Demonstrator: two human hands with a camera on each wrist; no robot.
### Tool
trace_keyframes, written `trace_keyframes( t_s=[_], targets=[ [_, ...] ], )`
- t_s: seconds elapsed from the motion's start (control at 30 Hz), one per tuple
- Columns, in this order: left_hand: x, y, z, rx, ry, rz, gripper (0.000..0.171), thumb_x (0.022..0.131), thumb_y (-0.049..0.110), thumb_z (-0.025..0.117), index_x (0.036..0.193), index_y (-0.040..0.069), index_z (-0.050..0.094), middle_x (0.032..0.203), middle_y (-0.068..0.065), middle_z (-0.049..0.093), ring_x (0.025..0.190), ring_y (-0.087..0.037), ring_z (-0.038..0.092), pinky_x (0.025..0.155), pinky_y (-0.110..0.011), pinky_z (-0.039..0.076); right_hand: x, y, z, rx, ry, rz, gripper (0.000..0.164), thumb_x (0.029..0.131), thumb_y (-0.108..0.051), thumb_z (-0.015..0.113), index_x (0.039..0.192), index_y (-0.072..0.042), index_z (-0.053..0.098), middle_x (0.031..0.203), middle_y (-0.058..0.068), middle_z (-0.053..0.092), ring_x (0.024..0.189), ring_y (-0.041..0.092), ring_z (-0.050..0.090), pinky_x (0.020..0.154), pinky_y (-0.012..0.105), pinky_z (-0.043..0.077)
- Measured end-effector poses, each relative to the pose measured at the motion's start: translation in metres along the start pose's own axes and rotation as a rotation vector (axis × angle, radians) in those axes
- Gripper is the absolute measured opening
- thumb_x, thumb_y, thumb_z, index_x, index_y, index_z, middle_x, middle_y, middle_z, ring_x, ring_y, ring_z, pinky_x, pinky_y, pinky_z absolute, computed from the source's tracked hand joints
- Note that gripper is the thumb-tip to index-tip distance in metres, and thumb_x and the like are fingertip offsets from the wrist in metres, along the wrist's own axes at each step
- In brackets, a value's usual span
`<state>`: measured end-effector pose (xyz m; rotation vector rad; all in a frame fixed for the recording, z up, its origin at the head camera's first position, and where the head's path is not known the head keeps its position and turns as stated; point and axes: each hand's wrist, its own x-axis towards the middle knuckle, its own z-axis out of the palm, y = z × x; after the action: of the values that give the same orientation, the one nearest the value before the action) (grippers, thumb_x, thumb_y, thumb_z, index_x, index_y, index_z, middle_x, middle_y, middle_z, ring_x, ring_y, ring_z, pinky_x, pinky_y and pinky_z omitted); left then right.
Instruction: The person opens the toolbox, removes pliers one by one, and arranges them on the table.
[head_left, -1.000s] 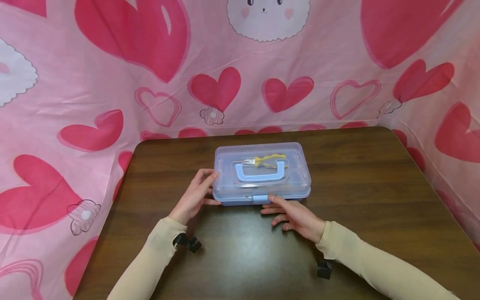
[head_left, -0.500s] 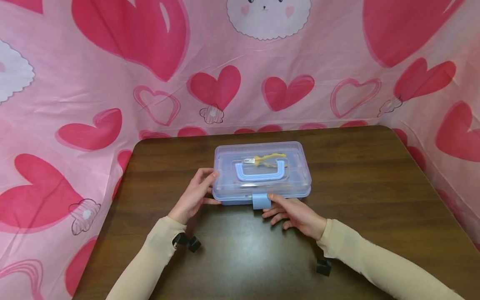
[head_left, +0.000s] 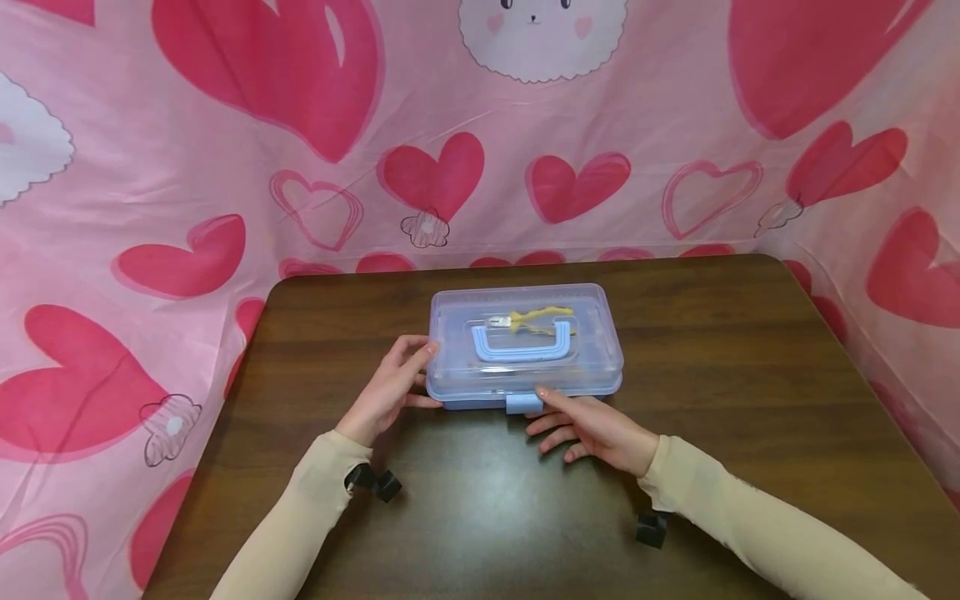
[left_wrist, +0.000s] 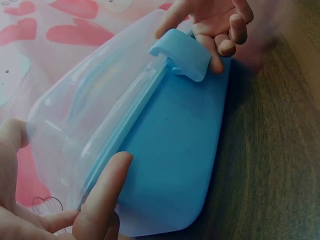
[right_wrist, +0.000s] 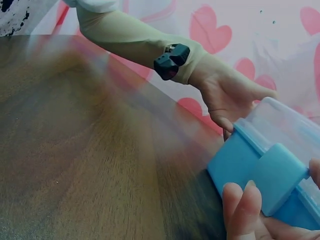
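Note:
A blue storage box (left_wrist: 165, 150) with a clear lid (head_left: 487, 379) and a folded blue handle (head_left: 522, 352) sits on the table. Yellow-handled pliers (head_left: 540, 315) show through the lid. My left hand (head_left: 388, 390) grips the box's left end, thumb on the lid and fingers lower along the side. At the front, the blue latch (left_wrist: 182, 52) stands out from the box wall. My right hand (head_left: 596, 429) touches the latch's right end, thumb at the lid edge and index finger lower down. Its other fingers are loosely bent in front of the box.
The brown wooden table (head_left: 480, 517) extends around the box. Behind it and along both sides hangs a pink cloth (head_left: 322, 100) printed with hearts. Black wrist cameras (head_left: 650, 528) sit at both sleeves, close over the table.
The latch lay flat against the box front, swung outward with its face up, and now stands lower and still outward. My right hand shifted slightly; my left hand and the box stayed put.

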<state>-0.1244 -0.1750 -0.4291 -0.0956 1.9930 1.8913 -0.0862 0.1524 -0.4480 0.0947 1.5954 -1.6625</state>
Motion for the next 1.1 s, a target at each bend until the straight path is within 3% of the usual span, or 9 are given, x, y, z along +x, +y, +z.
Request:
trace_keyframes(
  t_s=[0.27,0.67,0.9,1.1],
  targets=[
    [-0.001,-0.001,-0.001,0.009,0.008,0.002,0.056,0.107,0.044,0.057,0.149,0.012,0.039,0.129,-0.021,0.055,0.095,-0.026,0.068,0.074,-0.042,0.065,-0.002,0.001,-0.005,-0.055,-0.058,-0.02,0.056,0.104,-0.042,0.063,0.134,0.005,0.061,0.121,0.014,0.07,0.098,0.022,0.072,0.069,0.028,0.059],
    [-0.001,0.0,0.0,0.023,0.0,0.013,0.058,0.106,0.046,0.057,0.151,0.014,0.038,0.132,-0.019,0.055,0.099,-0.028,0.066,0.078,-0.042,0.065,0.004,0.01,-0.01,-0.136,-0.053,-0.021,0.029,0.099,-0.028,0.072,0.103,0.001,0.071,0.079,0.0,0.065,0.071,0.01,0.063,0.058,0.021,0.052],
    [-0.003,-0.001,0.001,0.026,0.001,0.003,0.06,0.106,0.047,0.057,0.151,0.013,0.038,0.132,-0.02,0.055,0.099,-0.027,0.066,0.077,-0.041,0.065,0.003,0.01,-0.014,-0.096,-0.048,-0.05,0.029,0.102,-0.026,0.069,0.107,0.002,0.073,0.089,0.002,0.073,0.07,0.008,0.058,0.058,0.017,0.048],
    [-0.003,-0.003,0.001,0.022,-0.004,0.011,0.059,0.107,0.045,0.056,0.151,0.012,0.038,0.13,-0.021,0.055,0.097,-0.027,0.066,0.076,-0.042,0.065,0.001,0.011,-0.017,0.038,-0.113,-0.091,0.028,0.106,-0.025,0.062,0.113,0.0,0.073,0.098,0.005,0.073,0.071,0.006,0.054,0.061,0.016,0.047]
  ],
)
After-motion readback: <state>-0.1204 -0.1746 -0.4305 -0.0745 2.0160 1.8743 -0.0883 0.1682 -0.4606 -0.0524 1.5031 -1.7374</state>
